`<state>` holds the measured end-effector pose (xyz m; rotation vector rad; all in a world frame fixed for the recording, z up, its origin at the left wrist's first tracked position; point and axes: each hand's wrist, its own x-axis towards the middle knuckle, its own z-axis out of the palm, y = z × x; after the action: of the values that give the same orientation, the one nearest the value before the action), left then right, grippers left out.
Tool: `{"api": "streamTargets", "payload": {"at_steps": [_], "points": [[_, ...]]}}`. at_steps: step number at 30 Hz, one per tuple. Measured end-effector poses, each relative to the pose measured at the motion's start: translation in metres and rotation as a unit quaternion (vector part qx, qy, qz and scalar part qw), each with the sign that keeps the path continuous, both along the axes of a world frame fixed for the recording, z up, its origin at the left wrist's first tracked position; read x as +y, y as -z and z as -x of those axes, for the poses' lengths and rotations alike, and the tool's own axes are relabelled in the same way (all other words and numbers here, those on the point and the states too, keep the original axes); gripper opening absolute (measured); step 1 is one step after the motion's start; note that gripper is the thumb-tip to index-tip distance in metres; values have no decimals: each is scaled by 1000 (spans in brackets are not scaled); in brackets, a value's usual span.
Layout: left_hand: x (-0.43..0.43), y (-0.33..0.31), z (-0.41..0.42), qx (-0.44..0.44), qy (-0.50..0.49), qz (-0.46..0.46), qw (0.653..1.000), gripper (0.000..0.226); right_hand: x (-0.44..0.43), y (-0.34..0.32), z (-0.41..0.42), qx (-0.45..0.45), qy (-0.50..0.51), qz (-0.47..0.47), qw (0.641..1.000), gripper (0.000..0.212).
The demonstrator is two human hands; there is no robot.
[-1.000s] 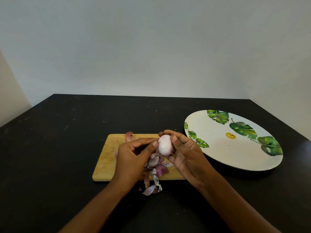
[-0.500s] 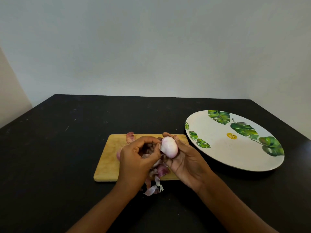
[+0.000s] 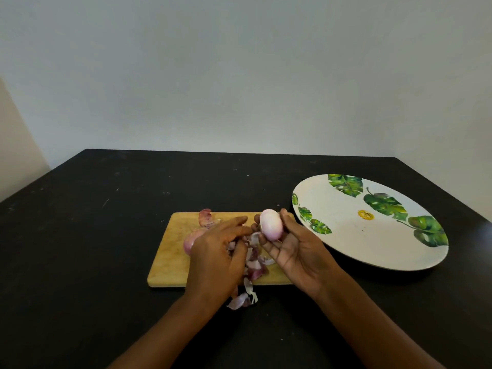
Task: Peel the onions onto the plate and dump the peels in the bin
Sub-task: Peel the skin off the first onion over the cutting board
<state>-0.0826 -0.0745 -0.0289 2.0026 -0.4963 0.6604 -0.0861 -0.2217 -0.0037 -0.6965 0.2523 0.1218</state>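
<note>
My right hand [image 3: 295, 253] holds a peeled, pale pink onion [image 3: 271, 224] between thumb and fingers, above the right end of the wooden cutting board [image 3: 170, 259]. My left hand [image 3: 217, 258] hovers palm down over the board just left of the onion, fingers loosely curved above a pile of purple peels [image 3: 254, 265]. Whether it pinches a strip of peel I cannot tell. An unpeeled onion [image 3: 190, 242] lies on the board, partly hidden by my left hand. The white plate with green leaves [image 3: 354, 235] sits to the right, with nothing on it.
A curled peel [image 3: 205, 216] lies at the board's far edge, and some peels [image 3: 242, 299] have spilled onto the black table [image 3: 93, 235] in front of the board. No bin is in view. A pale wall stands behind the table.
My left hand has let go of the onion and dropped toward the peel pile. My right hand now holds the onion alone and has shifted it slightly right and up.
</note>
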Motion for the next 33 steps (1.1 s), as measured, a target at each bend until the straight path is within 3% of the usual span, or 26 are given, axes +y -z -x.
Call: {"api": "streamTargets", "payload": {"at_steps": [6,10,15,20,23,28,33], "points": [[1,-7,1,-12,5,58,998,17,-2,5,0,-45,-48,42,997,34],[3,-8,0,-12,14,88,996,28,-1,6,3,-122,-80,179,973,36],[5,-9,-3,-6,33,87,996,20,3,10,6,-175,-51,358,916,50],[11,-13,-6,-66,59,26,996,22,0,9,6,-199,-31,372,906,44],[18,-12,-11,-123,59,-56,989,24,-1,9,5,-200,-35,371,906,46],[24,-8,-17,-239,40,-154,958,25,0,11,6,-188,-46,359,913,43],[24,-4,-18,-310,23,-223,924,22,4,13,4,-172,-21,356,918,21]]}}
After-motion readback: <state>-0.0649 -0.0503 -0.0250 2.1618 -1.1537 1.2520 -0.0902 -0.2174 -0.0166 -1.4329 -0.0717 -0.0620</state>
